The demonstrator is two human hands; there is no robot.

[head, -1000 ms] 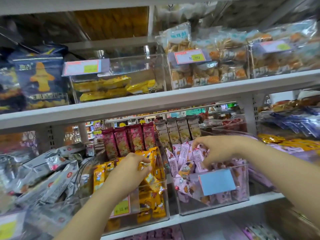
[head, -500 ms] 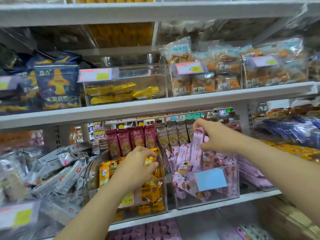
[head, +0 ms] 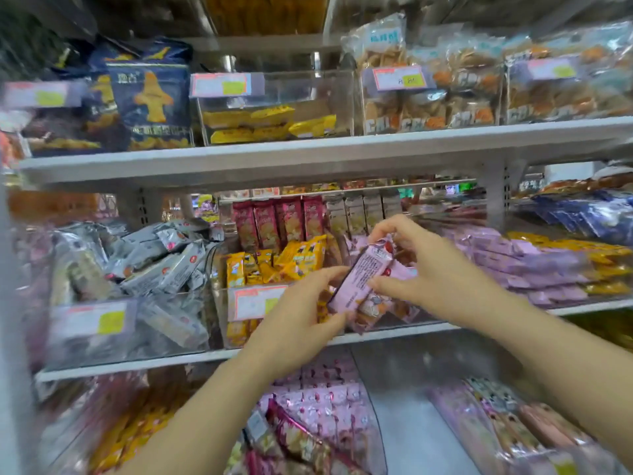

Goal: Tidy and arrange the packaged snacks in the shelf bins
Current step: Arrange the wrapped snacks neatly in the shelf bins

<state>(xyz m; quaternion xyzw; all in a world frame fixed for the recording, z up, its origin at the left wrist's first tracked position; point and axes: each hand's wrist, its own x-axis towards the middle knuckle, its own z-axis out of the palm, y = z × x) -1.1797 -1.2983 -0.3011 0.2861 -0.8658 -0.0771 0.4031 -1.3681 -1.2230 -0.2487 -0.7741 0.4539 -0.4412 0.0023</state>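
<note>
Nearest, on the low shelf, rows of pink packs (head: pixel 325 402) lie blurred, with neither hand on them. Above them both hands meet at the front edge of the middle shelf (head: pixel 171 359). The left hand (head: pixel 301 323) has thumb and fingers curled round the lower end of one pink packet (head: pixel 363 275). The right hand (head: pixel 435 275) pinches its upper end, so the packet hangs tilted between the two with its printed back toward the camera. It sits just over a heap (head: pixel 378 310) of like pink packets; whether it touches them I cannot tell. The hands mostly hide the clear bin that holds the heap.

Just left stands the yellow bin (head: pixel 219 317), with a price label (head: pixel 255 301) on its front and yellow packets (head: pixel 274 262) half upright inside. Further left, silver packets (head: pixel 154 265) lie jumbled. To the right, lilac packets (head: pixel 531 265) are stacked flat. Behind, red boxes (head: pixel 274 221) and grey boxes (head: pixel 359 210) stand in a row. Farthest, the top shelf carries a blue bag (head: pixel 150 101) and biscuit bags (head: pixel 428 97).

The step in hand looks like straightening the pink heap: one packet is picked out and turned for replacing. The next move probably calls for lowering it into its bin in line with its neighbours, likely face outward. One hand would then let go to press the others aside. A light grip seems wise, since the wrapper looks thin and the contents may crush.
</note>
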